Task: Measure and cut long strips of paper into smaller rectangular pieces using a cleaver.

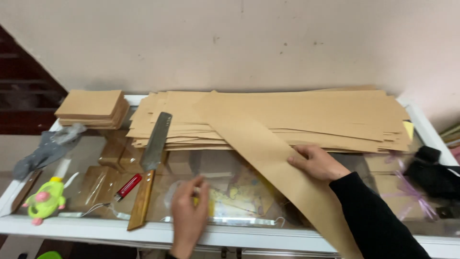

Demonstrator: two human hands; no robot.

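Observation:
A wide stack of long brown paper sheets (306, 115) lies along the back of a glass-topped counter (91, 180). One long brown strip (268, 158) runs diagonally from the stack toward the near right edge. My right hand (317, 162) rests flat on this strip, fingers spread, in a black sleeve. My left hand (188, 211) hovers low over the glass near the front edge, fingers loosely curled, and I cannot tell whether it holds anything. A large knife (149, 165) with a wooden handle lies just left of it.
A small pile of cut brown pieces (92, 109) sits at the back left. A grey cloth (48, 148), a green and pink toy (45, 199) and a red-handled tool (127, 187) lie on the left. A black object (433, 172) with purple ribbon sits at right.

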